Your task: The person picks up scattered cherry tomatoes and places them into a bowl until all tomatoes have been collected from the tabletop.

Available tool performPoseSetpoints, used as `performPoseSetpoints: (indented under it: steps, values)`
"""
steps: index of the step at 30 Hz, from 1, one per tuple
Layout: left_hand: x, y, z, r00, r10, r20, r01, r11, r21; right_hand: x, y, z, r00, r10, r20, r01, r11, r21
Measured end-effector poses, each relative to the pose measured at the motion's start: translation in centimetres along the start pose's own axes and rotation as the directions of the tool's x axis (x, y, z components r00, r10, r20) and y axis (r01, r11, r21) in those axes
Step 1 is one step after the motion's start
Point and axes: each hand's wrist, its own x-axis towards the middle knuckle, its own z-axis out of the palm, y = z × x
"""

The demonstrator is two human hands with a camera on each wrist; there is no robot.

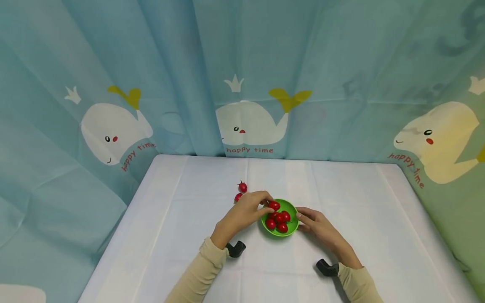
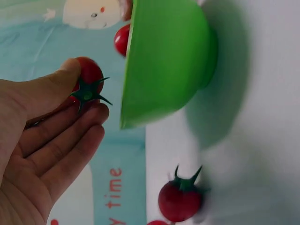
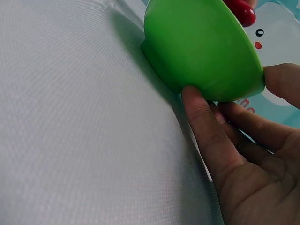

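A green bowl (image 1: 291,206) stands on the white table with several red cherry tomatoes (image 1: 282,227) in it. Over its left rim, my left hand (image 1: 242,212) pinches a cherry tomato (image 2: 91,70) between thumb and fingers, its green stem star facing the left wrist camera. My right hand (image 1: 320,229) holds the bowl from the right: the thumb lies at the rim, and the fingers (image 3: 208,129) press the outer wall low down near the base. Two more cherry tomatoes (image 1: 243,187) lie on the table just beyond the left hand, one partly hidden by it.
The white tablecloth (image 1: 182,235) reaches back to a blue curtain (image 1: 182,63) printed with whales, which hangs along the rear and both sides. Black camera mounts (image 1: 236,249) sit at both wrists, close above the table.
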Motion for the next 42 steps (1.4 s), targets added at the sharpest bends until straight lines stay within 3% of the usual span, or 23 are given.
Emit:
performPoseSetpoints:
  steps: [5, 10, 13, 23, 36, 42]
  values:
    - [0.3, 0.4, 0.9, 1.000, 0.003, 0.011, -0.004, 0.996, 0.086, -0.1, 0.1, 0.0, 1.000, 0.006, -0.003, -0.006, 1.000, -0.003]
    - [0.7, 0.5, 1.5, 1.000, 0.022, 0.000, -0.021, 0.974, 0.225, 0.0, 0.0, 0.1, 1.000, 0.015, -0.014, -0.015, 1.000, -0.013]
    - [0.9, 0.5, 1.9, 1.000, 0.024, -0.006, -0.021, 0.967, 0.254, 0.0, 0.1, 0.1, 1.000, 0.014, -0.018, -0.014, 1.000, -0.011]
    - [0.7, 0.2, 2.4, 0.999, 0.049, 0.007, -0.050, 0.967, 0.251, 0.0, 0.3, 0.1, 1.000, -0.001, -0.001, 0.001, 1.000, -0.018]
    - [0.6, 0.1, 2.3, 0.998, 0.064, 0.020, -0.067, 0.972, 0.227, 0.0, 0.5, 0.2, 1.000, -0.008, -0.007, 0.008, 1.000, -0.005]
    - [0.8, -0.5, 1.7, 0.997, 0.082, 0.003, -0.082, 0.981, 0.175, 0.1, 0.1, 0.0, 1.000, -0.005, -0.012, 0.005, 1.000, -0.005]
